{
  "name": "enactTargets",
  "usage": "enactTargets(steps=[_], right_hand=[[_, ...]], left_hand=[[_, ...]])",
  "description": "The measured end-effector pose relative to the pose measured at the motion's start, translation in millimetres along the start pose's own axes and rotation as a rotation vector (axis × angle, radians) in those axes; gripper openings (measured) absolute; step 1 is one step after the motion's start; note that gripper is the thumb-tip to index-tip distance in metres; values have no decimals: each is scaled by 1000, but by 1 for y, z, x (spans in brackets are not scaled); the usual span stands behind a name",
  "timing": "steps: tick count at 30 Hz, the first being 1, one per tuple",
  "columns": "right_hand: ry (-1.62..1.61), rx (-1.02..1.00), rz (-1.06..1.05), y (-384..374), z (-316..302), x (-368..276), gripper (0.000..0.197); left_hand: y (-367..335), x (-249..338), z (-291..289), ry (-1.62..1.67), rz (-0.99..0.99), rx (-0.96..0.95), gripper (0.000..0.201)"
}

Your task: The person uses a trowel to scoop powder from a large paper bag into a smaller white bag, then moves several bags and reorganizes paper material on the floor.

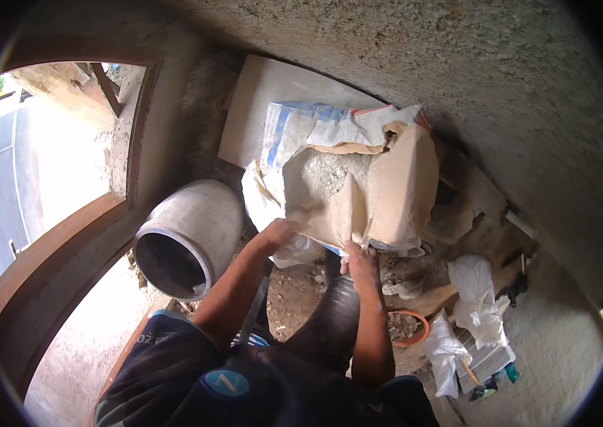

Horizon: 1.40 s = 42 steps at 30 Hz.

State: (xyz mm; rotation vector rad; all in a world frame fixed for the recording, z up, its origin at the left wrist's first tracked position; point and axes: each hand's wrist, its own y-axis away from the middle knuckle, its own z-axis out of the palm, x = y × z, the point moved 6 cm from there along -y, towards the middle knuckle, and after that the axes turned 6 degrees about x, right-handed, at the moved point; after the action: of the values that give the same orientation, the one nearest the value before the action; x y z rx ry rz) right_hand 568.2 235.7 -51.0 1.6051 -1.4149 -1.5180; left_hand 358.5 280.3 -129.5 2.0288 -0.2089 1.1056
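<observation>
A large torn paper sack (402, 188) lies in front of me, white and blue outside with a brown inner layer. Pale grey powder (326, 174) shows inside its wide opening. At the near left edge of the opening, my left hand (278, 235) is closed on the paper, its fingertips partly blurred. My right hand (360, 265) grips a bunched fold of the paper at the near edge, right of the left hand. A folded flap of the brown paper stands up just beyond the right hand.
A whitish barrel (191, 238) lies on its side to the left, its dark mouth toward me. Behind the sack leans a flat pale board (273, 89). An orange-rimmed bucket (426, 329) and white plastic bags (476, 292) sit at the right. A window opening (60, 142) is at the left.
</observation>
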Motion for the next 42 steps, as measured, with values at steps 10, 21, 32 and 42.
enactTargets(steps=[10, 21, 32, 42], right_hand=[[11, -33, 148, -48, -4, 56, 34], [788, -346, -440, -28, 5, -123, 47], [444, 169, -35, -286, -116, -62, 53], [-223, 107, -191, -306, -143, -54, 47]], left_hand=[[-3, -55, 33, -126, -20, -63, 29], [10, -100, 39, -222, -68, -48, 24], [12, -103, 46, -141, -120, -47, 26], [8, -95, 42, -71, -184, -69, 27]])
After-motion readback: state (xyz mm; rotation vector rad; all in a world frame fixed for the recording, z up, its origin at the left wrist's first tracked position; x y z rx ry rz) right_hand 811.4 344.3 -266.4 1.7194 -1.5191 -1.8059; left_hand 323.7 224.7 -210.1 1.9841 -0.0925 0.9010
